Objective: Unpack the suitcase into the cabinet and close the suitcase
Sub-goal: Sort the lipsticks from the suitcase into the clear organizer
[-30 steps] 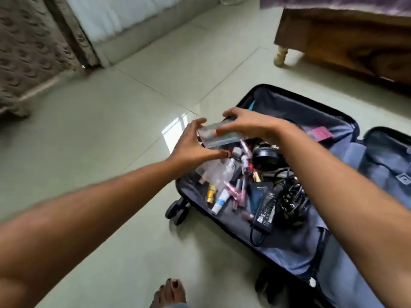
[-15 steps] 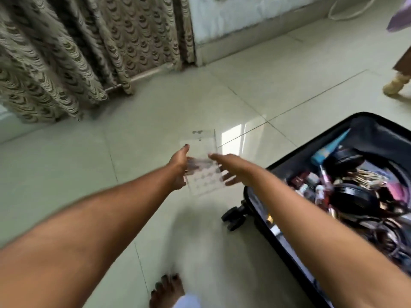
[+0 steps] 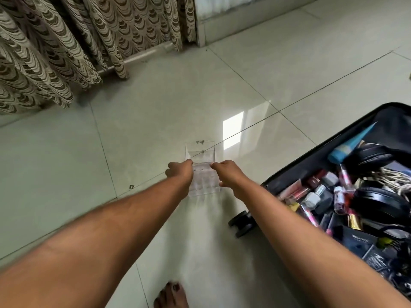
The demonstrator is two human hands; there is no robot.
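A clear plastic organiser box (image 3: 203, 172) with small compartments is down at the tiled floor, left of the suitcase. My left hand (image 3: 180, 172) grips its left side and my right hand (image 3: 224, 172) grips its right side. The open black suitcase (image 3: 311, 152) lies at the right. It holds several cosmetics, a blue tube (image 3: 349, 145), black headphones (image 3: 378, 203) and dark boxes (image 3: 360, 241). No cabinet is in view.
Patterned brown curtains (image 3: 66, 47) hang at the back left, reaching the floor. A white wall base (image 3: 244, 16) runs along the back. The suitcase wheels (image 3: 241, 223) stick out toward me. My bare foot (image 3: 171, 295) is at the bottom edge.
Both hands lifted the clear box out of the suitcase, carried it left and lowered it to the floor. My view swung left toward the curtains.
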